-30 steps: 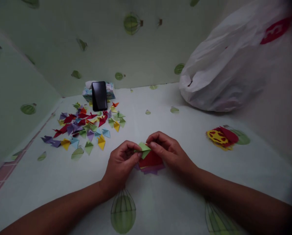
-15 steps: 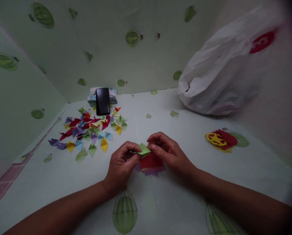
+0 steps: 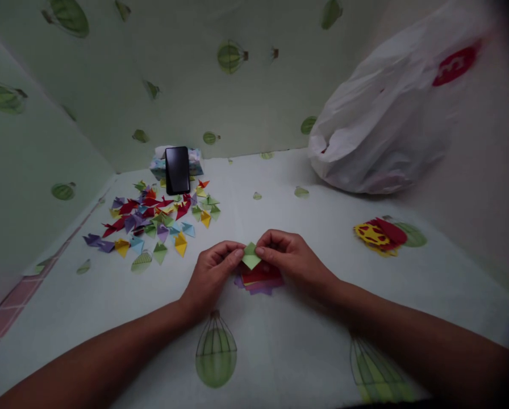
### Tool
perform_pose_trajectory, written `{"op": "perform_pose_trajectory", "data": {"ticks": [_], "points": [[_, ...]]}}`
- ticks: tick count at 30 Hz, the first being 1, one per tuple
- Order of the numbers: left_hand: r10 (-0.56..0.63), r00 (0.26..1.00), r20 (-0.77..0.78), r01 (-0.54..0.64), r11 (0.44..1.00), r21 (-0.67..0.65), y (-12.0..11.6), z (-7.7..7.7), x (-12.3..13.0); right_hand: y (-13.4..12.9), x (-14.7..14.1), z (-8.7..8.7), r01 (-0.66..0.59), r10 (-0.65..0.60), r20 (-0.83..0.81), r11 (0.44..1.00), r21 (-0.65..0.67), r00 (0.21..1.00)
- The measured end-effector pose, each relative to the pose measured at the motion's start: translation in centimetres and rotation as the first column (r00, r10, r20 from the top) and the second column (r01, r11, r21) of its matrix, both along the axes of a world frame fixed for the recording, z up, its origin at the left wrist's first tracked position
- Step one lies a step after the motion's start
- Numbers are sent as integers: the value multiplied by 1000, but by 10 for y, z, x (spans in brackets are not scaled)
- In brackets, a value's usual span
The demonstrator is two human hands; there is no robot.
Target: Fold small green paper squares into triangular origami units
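Observation:
A small folded piece of green origami paper (image 3: 251,257) is held up between my two hands, shaped like a diamond. My left hand (image 3: 214,272) pinches its left corner between thumb and fingers. On the opposite corner, my right hand (image 3: 291,258) grips it the same way. Just beneath lies a fanned stack of paper squares (image 3: 261,278), red on top with pink and purple edges showing; my right hand hides part of it. To the left spreads a pile of small folded paper pieces (image 3: 152,218) in red, purple, yellow, blue and green.
Behind the pile, a black phone (image 3: 178,170) leans against a tissue box (image 3: 197,162). A white plastic bag (image 3: 378,125) bulges at the back right. Yellow and red paper cutouts (image 3: 376,236) lie on the right of the white patterned surface (image 3: 305,352).
My right fingers have come down from above and now pinch the green paper's right corner. The paper now faces me as an upright diamond. The whole view has shifted slightly.

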State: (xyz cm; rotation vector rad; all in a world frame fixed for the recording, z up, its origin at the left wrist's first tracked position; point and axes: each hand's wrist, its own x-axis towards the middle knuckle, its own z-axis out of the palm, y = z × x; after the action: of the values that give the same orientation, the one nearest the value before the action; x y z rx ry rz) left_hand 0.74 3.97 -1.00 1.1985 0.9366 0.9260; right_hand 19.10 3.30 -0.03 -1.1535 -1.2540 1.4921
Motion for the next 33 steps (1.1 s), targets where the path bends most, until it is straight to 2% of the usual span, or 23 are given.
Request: {"op": "perform_pose_trajectory", "data": {"ticks": [4, 8, 14, 19, 21, 24, 29, 31, 33], "points": [[-55, 994, 100, 62, 995, -74, 0, -1, 1, 0, 0, -3, -9, -9, -177, 995, -102, 984], [-45, 990, 134, 59, 993, -98, 1, -1, 2, 1, 0, -6, -54, 5, -298, 986, -157, 955], [-61, 989, 136, 73, 994, -84, 3, 0, 2, 1, -1, -3, -47, -13, -308, 981, -186, 951], [-48, 996, 78, 55, 995, -79, 2, 0, 2, -2, -1, -1, -68, 22, -255, 983, -172, 967], [-25, 996, 82, 33, 995, -99, 2, 0, 2, -2, -1, -1, -46, 25, -187, 993, -107, 982], [25, 993, 111, -9, 990, -139, 3, -1, 3, -2, 1, 0, -9, 14, -58, 996, 93, 998], [36, 993, 109, -17, 985, -170, 3, -1, 4, 0, 3, 0, -41, -52, 215, 912, 407, 975], [24, 995, 98, -7, 985, -172, 2, 0, 4, 1, 3, -1, -84, -72, 309, 882, 463, 948], [12, 997, 82, 2, 988, -157, 1, 0, 3, 1, 3, -1, -93, -71, 326, 882, 462, 943]]}}
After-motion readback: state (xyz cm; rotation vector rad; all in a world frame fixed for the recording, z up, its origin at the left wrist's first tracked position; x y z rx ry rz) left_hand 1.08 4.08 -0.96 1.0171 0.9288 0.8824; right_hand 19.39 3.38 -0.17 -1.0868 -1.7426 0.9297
